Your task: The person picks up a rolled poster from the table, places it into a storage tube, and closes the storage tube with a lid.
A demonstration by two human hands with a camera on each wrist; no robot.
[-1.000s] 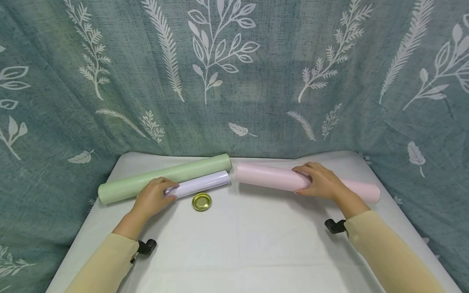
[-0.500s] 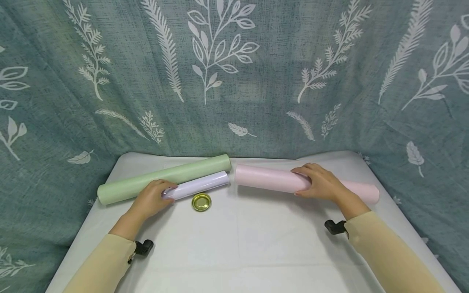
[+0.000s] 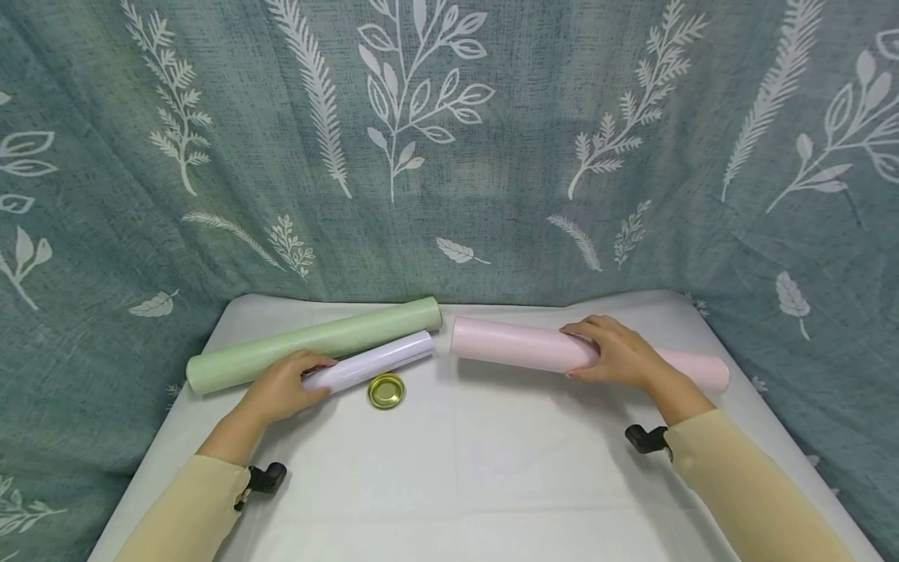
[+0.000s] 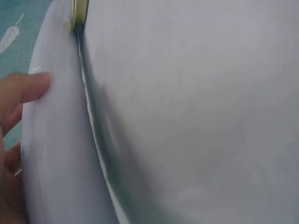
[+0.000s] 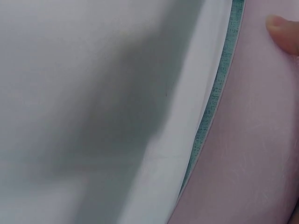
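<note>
My left hand (image 3: 284,386) grips the left end of a glossy lavender roll (image 3: 379,362), fingers over the far side and thumb on the near side. In the left wrist view, the thumb (image 4: 37,87) lies against the roll's smooth surface. On the right, my right hand (image 3: 618,353) holds a thicker pale pink roll (image 3: 516,344) around its middle. The right wrist view has the thumb (image 5: 282,32) on the pink surface, with the other fingers mostly hidden. The pink roll casts a shadow on the white cloth below it.
A long light green roll (image 3: 365,328) lies slanted behind the lavender one. Close in front of the lavender roll is a small round gold dish (image 3: 386,391). A white cloth (image 3: 456,468) covers the table, and a teal leaf-patterned curtain (image 3: 520,234) hangs behind it.
My left hand and the lavender roll have shifted a little left and nearer to me. My right hand and the pink roll have stayed almost in place.
</note>
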